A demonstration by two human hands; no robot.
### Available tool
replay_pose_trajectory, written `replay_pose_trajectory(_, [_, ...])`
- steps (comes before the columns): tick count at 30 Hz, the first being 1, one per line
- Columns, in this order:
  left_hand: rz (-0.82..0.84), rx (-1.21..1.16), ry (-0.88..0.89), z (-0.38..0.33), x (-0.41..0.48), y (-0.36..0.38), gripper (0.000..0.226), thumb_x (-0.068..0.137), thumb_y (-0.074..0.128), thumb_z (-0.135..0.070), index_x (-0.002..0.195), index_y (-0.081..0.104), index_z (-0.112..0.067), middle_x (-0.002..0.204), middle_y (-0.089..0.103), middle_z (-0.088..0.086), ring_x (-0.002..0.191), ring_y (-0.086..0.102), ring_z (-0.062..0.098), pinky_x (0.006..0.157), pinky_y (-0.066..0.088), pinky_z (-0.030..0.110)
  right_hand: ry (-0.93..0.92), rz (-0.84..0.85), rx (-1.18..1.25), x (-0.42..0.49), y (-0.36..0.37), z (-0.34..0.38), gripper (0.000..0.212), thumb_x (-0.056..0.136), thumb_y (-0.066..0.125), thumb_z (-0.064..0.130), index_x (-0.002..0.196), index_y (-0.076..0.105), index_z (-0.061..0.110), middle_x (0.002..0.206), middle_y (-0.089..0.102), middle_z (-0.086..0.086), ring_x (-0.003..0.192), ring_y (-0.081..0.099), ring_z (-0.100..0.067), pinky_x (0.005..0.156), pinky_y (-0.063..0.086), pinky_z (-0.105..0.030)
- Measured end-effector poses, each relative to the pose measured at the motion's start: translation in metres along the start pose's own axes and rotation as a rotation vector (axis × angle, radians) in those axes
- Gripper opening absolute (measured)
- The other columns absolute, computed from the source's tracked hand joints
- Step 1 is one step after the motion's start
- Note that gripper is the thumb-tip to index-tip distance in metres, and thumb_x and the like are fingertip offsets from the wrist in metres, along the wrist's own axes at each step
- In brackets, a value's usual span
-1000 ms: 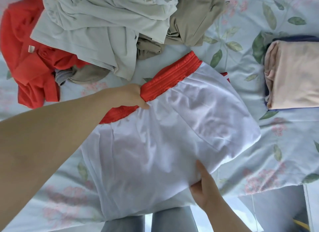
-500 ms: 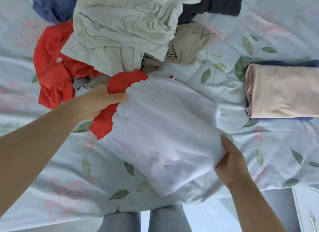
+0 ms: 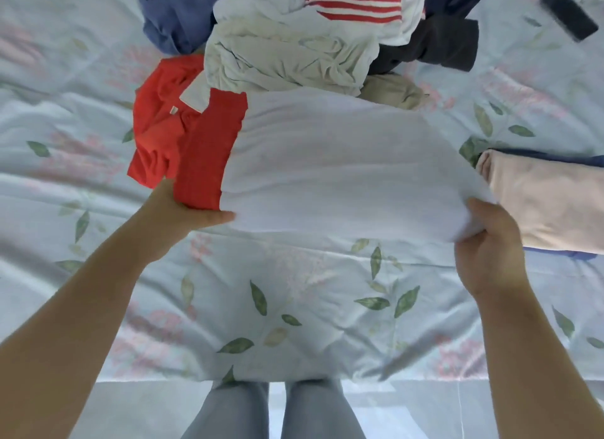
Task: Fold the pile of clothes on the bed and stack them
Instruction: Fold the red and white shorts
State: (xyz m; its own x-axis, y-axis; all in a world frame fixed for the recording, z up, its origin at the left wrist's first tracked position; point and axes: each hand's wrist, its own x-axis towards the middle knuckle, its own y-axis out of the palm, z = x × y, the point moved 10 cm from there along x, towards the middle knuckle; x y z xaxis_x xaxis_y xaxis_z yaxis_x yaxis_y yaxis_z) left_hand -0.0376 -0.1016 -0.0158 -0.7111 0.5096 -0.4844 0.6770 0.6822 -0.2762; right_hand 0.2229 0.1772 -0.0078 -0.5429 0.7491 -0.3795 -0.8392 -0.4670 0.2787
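Left hand [image 3: 183,218] grips white shorts [image 3: 327,164] at the waistband, right hand [image 3: 490,252] grips the opposite end, to hold the fold flat. Folded stack [image 3: 552,206] lies just beside, probably the destination.

One white garment [image 3: 343,164] (held), two folded garments [image 3: 549,203] [image 3: 581,160]

Hidden beneath the white shorts [image 3: 327,164]: fingertips of the left hand [image 3: 183,216] and right hand [image 3: 487,242]. Behind the shorts, mostly covered: a tan garment [image 3: 392,93]. To their right, cut by the picture's edge: a folded pink garment [image 3: 549,203], with blue cloth [image 3: 555,159] underneath barely showing. Far beyond, upper right, too blurred to name: a dark flat object [image 3: 570,13].
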Motion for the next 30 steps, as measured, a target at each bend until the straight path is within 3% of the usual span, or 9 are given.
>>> replay_pose_trajectory(5, [0.126, 0.163, -0.415, 0.138, -0.050, 0.020, 0.044, 0.054, 0.088, 0.000, 0.083, 0.059, -0.015, 0.071, 0.061, 0.003, 0.069, 0.055, 0.019, 0.056, 0.042, 0.023, 0.411, -0.124, -0.599, -0.050, -0.057, -0.136, 0.013, 0.085, 0.067, 0.015, 0.072, 0.067, 0.016, 0.077, 0.068, -0.007, 0.081, 0.062, -0.027, 0.074, 0.045, -0.036])
replay_pose_trajectory(9, [0.172, 0.287, -0.628, 0.225, -0.091, 0.027, 0.106, 0.021, 0.085, -0.027, 0.122, 0.053, -0.015, 0.101, 0.065, 0.008, 0.094, 0.061, 0.025, 0.077, 0.050, 0.032, 0.699, -0.067, -0.689, -0.099, -0.084, -0.206, 0.004, 0.085, 0.068, 0.017, 0.083, 0.070, 0.014, 0.083, 0.067, -0.006, 0.084, 0.060, -0.026, 0.074, 0.043, -0.034])
replay_pose_trajectory(12, [0.203, 0.144, -0.697, 0.237, -0.100, 0.036, 0.126, 0.025, 0.089, -0.029, 0.138, 0.033, -0.032, 0.107, 0.064, -0.001, 0.099, 0.059, 0.019, 0.082, 0.044, 0.028, 0.749, -0.114, -0.667, -0.100, -0.092, -0.215, 0.021, 0.085, 0.066, 0.015, 0.103, 0.065, 0.005, 0.085, 0.063, -0.005, 0.076, 0.055, -0.019, 0.063, 0.038, -0.026])
replay_pose_trajectory(16, [0.085, 0.005, -0.699, 0.217, -0.075, 0.033, 0.056, 0.077, 0.076, -0.031, 0.126, 0.054, -0.018, 0.097, 0.066, 0.000, 0.086, 0.061, 0.015, 0.073, 0.042, 0.026, 0.639, -0.148, -0.642, -0.065, -0.077, -0.200, 0.029, 0.085, 0.067, 0.021, 0.110, 0.053, 0.017, 0.096, 0.061, -0.002, 0.090, 0.058, -0.023, 0.066, 0.045, -0.026])
replay_pose_trajectory(19, [-0.018, 0.177, -0.603, 0.205, -0.049, 0.024, 0.027, 0.084, 0.070, -0.020, 0.109, 0.062, -0.013, 0.089, 0.066, 0.006, 0.088, 0.063, 0.028, 0.080, 0.049, 0.035, 0.563, -0.128, -0.672, -0.039, -0.064, -0.191, 0.018, 0.086, 0.066, 0.020, 0.100, 0.060, 0.012, 0.099, 0.065, -0.012, 0.093, 0.062, -0.033, 0.082, 0.052, -0.042])
replay_pose_trajectory(22, [-0.134, 0.183, -0.605, 0.206, -0.042, 0.017, 0.018, 0.084, 0.066, -0.016, 0.100, 0.061, -0.011, 0.090, 0.065, 0.010, 0.090, 0.062, 0.033, 0.083, 0.049, 0.040, 0.551, -0.182, -0.728, -0.035, -0.069, -0.188, 0.013, 0.088, 0.059, 0.017, 0.090, 0.060, 0.005, 0.091, 0.062, -0.014, 0.083, 0.056, -0.030, 0.075, 0.046, -0.037])
replay_pose_trajectory(26, [-0.215, 0.205, -0.680, 0.223, -0.043, 0.019, 0.063, 0.073, 0.074, -0.020, 0.126, 0.046, -0.004, 0.112, 0.058, 0.014, 0.094, 0.058, 0.032, 0.082, 0.048, 0.040, 0.617, -0.230, -0.800, -0.045, -0.080, -0.206, 0.032, 0.079, 0.064, 0.027, 0.098, 0.056, 0.003, 0.089, 0.059, -0.011, 0.080, 0.054, -0.026, 0.061, 0.041, -0.028])
replay_pose_trajectory(28, [-0.248, 0.193, -0.692, 0.226, -0.042, 0.020, 0.105, 0.055, 0.081, -0.045, 0.141, 0.028, -0.019, 0.130, 0.048, 0.009, 0.109, 0.054, 0.032, 0.093, 0.046, 0.046, 0.621, -0.255, -0.767, -0.045, -0.080, -0.215, 0.063, 0.065, 0.073, 0.039, 0.114, 0.053, 0.005, 0.107, 0.058, -0.013, 0.092, 0.057, -0.029, 0.074, 0.048, -0.034])
replay_pose_trajectory(30, [-0.266, 0.207, -0.687, 0.228, -0.039, 0.021, 0.118, 0.043, 0.080, -0.062, 0.139, 0.031, -0.017, 0.127, 0.050, 0.007, 0.111, 0.054, 0.030, 0.094, 0.046, 0.046, 0.636, -0.287, -0.722, -0.042, -0.080, -0.222, 0.074, 0.070, 0.078, 0.039, 0.127, 0.042, 0.009, 0.118, 0.050, -0.010, 0.104, 0.052, -0.030, 0.089, 0.044, -0.040])
